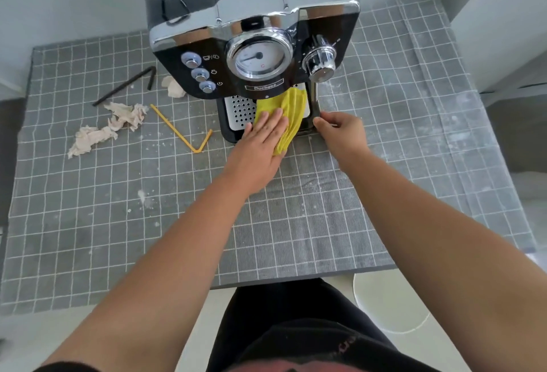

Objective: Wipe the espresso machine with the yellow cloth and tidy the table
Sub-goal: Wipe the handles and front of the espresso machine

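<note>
— Yellow cloth (291,118), folded in ridges, pinned flat under the left hand (260,146) on the drip tray (239,112) of the espresso machine (254,54); fingers straight and together, pressing down, not curled around anything.

— And the right hand (340,131)?

— Fingertips bent onto the tray's right front corner, lightly pinching the edge. Thumb hidden, so hard to say how firm.

— Anything else unclear?

— Top of the machine cut off by the frame. Perforated tray half covered by cloth; contents not visible.

— Machine itself?

— Black and chrome, round gauge (259,57) in the middle, three buttons left, knob (321,60) right.

— Table?

— Grey checked tablecloth (118,208), dusted with crumbs. Crumpled tissues (109,127), a bent yellow straw (183,131) and a bent black straw (127,85) lying left of the machine.
</note>
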The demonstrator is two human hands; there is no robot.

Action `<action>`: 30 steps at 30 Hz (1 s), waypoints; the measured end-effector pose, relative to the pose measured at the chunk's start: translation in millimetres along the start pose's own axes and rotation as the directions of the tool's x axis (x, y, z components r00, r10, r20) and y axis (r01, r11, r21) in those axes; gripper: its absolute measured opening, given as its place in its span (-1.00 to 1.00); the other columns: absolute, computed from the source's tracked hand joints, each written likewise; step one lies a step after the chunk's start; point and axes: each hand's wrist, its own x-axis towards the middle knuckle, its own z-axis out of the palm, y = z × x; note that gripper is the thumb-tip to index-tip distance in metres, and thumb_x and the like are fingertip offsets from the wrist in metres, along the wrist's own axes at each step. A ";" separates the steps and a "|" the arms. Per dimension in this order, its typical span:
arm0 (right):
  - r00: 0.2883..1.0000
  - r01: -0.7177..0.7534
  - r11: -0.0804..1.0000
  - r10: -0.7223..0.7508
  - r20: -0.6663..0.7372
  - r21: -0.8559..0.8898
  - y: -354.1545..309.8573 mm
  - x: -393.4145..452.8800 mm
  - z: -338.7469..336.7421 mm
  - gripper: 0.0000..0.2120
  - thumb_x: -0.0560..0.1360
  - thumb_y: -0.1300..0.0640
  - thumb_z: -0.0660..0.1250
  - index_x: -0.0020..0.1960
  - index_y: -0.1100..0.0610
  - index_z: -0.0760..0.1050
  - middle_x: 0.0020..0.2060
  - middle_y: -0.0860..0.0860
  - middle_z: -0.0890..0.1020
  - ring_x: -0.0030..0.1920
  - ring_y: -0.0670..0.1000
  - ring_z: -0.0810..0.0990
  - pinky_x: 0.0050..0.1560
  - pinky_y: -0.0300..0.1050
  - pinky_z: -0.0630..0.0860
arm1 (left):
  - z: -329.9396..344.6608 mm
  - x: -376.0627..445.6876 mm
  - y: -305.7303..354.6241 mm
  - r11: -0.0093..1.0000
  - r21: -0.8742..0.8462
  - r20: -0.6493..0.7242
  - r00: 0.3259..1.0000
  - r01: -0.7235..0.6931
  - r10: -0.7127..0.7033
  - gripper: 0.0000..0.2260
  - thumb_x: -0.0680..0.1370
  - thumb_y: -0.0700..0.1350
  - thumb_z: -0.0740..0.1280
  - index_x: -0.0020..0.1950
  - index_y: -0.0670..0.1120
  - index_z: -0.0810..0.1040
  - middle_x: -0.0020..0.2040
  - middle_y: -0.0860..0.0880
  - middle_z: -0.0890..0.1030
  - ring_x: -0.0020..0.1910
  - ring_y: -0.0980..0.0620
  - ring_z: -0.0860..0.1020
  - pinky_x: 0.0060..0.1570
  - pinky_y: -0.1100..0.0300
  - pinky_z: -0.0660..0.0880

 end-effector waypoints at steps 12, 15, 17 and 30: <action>1.000 0.018 1.000 -0.018 0.004 -0.007 -8.4 0.0 8.2 -0.63 0.55 0.12 0.26 0.34 -0.06 0.42 0.10 -0.14 0.58 -0.11 -0.23 0.56 -0.30 -0.34 0.46 | 7.1 -25.9 -39.7 0.970 -0.054 -0.193 0.951 0.235 -0.241 -0.36 0.60 -0.04 0.26 0.60 0.09 0.02 0.62 0.03 -0.05 0.57 -0.24 0.04 0.50 -0.24 0.05; 1.000 0.016 0.999 -0.016 -0.011 -0.035 -8.4 0.3 13.7 -0.62 0.58 0.16 0.19 0.37 -0.08 0.39 0.05 -0.11 0.62 -0.31 -0.18 0.56 -0.40 -0.31 0.48 | 11.4 -21.3 -35.5 0.956 -0.188 -0.227 0.937 0.225 -0.265 -0.30 0.53 -0.25 0.35 0.59 -0.01 0.11 0.62 -0.04 0.01 0.54 -0.30 0.12 0.48 -0.17 0.20; 1.000 0.015 0.999 -0.015 -0.005 -0.041 -6.2 0.4 15.3 -0.61 0.60 0.16 0.17 0.40 -0.08 0.37 0.03 -0.11 0.63 -0.36 -0.14 0.54 -0.42 -0.30 0.49 | 11.4 -17.0 -34.4 0.948 -0.242 -0.251 0.930 0.209 -0.269 -0.32 0.51 -0.30 0.34 0.58 -0.06 0.17 0.61 -0.09 0.06 0.52 -0.32 0.17 0.45 -0.21 0.24; 0.994 0.069 0.996 -0.073 -0.075 -0.047 -6.4 -24.3 23.4 -0.66 0.59 0.14 0.15 0.35 -0.01 0.42 0.21 -0.05 0.43 -0.23 -0.20 0.49 -0.30 -0.39 0.43 | -14.8 -14.8 -7.7 0.950 -0.228 -0.235 0.934 0.215 -0.268 -0.52 0.63 -0.08 0.23 0.55 -0.07 0.24 0.56 -0.11 0.24 0.57 -0.20 0.07 0.55 -0.06 -0.03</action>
